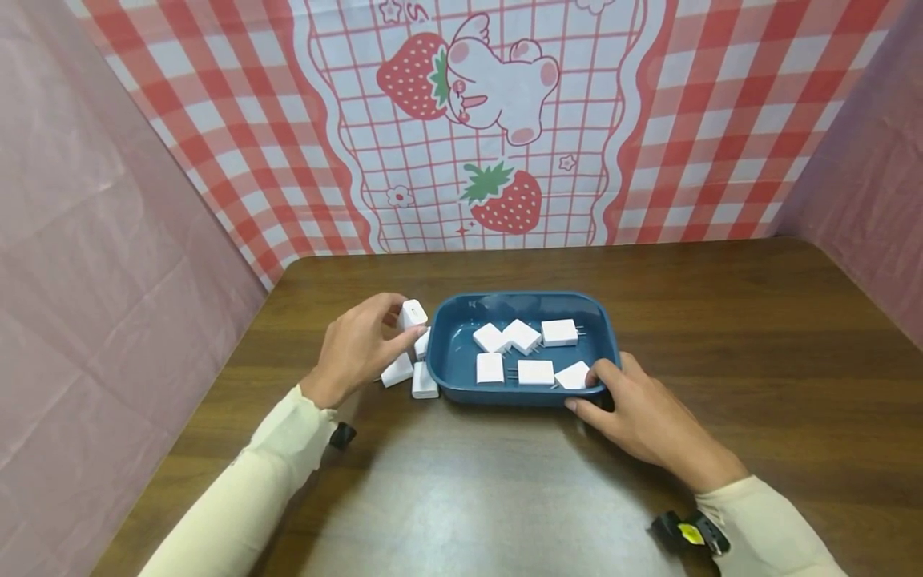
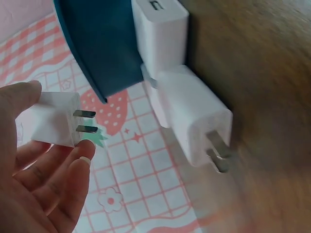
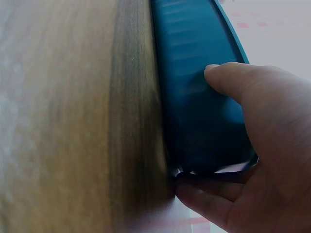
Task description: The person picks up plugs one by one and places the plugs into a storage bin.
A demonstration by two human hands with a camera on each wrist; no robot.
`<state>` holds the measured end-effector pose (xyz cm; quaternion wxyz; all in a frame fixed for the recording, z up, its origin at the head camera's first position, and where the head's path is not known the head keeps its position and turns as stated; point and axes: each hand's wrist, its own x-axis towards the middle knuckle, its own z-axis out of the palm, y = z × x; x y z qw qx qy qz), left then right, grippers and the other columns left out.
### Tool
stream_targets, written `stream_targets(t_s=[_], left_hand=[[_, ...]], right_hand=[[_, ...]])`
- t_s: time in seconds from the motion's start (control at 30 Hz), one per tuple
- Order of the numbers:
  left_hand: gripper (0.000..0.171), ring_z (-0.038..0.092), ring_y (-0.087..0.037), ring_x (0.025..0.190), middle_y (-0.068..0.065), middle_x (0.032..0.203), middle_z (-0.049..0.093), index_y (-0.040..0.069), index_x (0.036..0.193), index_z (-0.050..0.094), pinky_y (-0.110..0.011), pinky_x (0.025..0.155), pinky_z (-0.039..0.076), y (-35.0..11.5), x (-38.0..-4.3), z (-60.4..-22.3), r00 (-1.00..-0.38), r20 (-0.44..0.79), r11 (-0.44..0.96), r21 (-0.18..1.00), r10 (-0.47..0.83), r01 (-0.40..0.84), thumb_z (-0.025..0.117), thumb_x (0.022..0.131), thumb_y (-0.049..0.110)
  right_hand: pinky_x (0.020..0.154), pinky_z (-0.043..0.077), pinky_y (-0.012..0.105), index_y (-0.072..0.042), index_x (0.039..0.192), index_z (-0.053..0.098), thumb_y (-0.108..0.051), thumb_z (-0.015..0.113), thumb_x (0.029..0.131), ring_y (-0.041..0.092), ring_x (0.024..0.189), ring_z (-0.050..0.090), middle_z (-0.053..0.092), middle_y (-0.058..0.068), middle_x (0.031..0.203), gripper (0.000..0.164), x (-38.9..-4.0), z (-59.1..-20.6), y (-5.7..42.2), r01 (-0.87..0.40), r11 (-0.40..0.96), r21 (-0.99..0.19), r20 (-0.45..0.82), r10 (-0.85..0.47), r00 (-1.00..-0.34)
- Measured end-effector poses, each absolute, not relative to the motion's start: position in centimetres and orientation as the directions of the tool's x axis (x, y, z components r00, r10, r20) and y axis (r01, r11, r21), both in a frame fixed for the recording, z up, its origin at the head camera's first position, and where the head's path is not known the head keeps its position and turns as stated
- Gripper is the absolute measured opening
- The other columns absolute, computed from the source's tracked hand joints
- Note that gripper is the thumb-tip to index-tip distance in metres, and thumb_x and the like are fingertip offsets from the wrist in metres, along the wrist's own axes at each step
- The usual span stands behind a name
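A: What's around the work?

B: A brown wooden surface [image 1: 433,481], with a red-checked strawberry cloth [image 1: 649,160] behind it and pink cloth [image 1: 94,264] at the sides. A blue tray [image 1: 522,396] sits on the surface with six white chargers [image 1: 536,372] in it.

A: Anything in the way?

B: Three loose chargers [image 1: 425,380] are bunched at the tray's left end, between it and the left hand [image 1: 360,344].

A: And that hand?

B: It's pinching another charger, the held charger [image 1: 413,314], between thumb and fingers, just outside the tray's left end. Two metal prongs [image 2: 86,129] stick out, pointing away from the palm.

A: The right hand [image 1: 638,409]?

B: Gripping the tray at its near right corner. The thumb lies along the outer wall, and the fingers wrap the corner.

A: What's hard to see?

B: Its fingertips cover part of the rightmost charger in the tray. In the left wrist view, one loose charger is mostly hidden behind the other two. The right wrist view shows the tray only from outside, and its lower corner, by the fingers, is too dark to read well. Both sleeves [image 1: 238,497] run out of the head view.
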<state>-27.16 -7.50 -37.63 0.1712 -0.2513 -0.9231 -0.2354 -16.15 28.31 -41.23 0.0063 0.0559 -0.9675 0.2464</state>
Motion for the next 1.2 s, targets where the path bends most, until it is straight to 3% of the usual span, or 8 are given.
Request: stream_targets(t_s=[0.43,0.77,1.03,1.2], left_hand=[[0.045,0.063,-0.015,0.093,0.002,0.105,0.067,0.013,0.120,0.065,-0.036,0.075,0.054,-5.5,-26.0,-35.9,-0.840,0.368,0.719,0.444,0.398,0.535,0.080,0.086,0.039],[0.047,0.063,-0.012,0.096,0.002,0.116,0.066,0.015,0.121,0.066,-0.034,0.080,0.056,-4.2,-25.9,-34.9,-0.827,0.331,0.703,0.437,0.454,0.561,0.078,0.085,0.043],[0.045,0.061,-0.012,0.100,0.005,0.110,0.065,0.017,0.123,0.065,-0.035,0.084,0.054,-2.4,-26.0,-33.5,-0.844,0.212,0.664,0.535,0.492,0.521,0.076,0.088,0.042],[0.045,0.059,-0.012,0.100,0.006,0.109,0.064,0.017,0.124,0.065,-0.037,0.085,0.052,-0.9,-25.9,-32.6,-0.832,0.196,0.675,0.504,0.519,0.540,0.076,0.088,0.042]], right_hand=[[0.064,0.044,0.038,-0.016,0.107,0.061,-0.051,0.070,0.090,0.025,0.082,0.054,0.052,0.013,0.104,0.040,-16.2,-41.2,28.3,-0.112,0.872,-0.476,0.045,-0.102,-0.994],[0.063,0.044,0.038,-0.016,0.107,0.061,-0.053,0.070,0.089,0.025,0.081,0.054,0.052,0.014,0.105,0.042,-16.1,-41.2,28.3,-0.101,0.876,-0.472,0.040,-0.093,-0.995],[0.063,0.044,0.037,-0.016,0.108,0.061,-0.053,0.070,0.089,0.025,0.081,0.054,0.052,0.014,0.106,0.042,-16.1,-41.1,28.3,-0.093,0.877,-0.472,0.027,-0.091,-0.995],[0.064,0.044,0.037,-0.016,0.108,0.061,-0.054,0.070,0.089,0.026,0.082,0.054,0.052,0.014,0.106,0.043,-16.1,-41.2,28.3,-0.089,0.877,-0.472,0.018,-0.092,-0.996]])
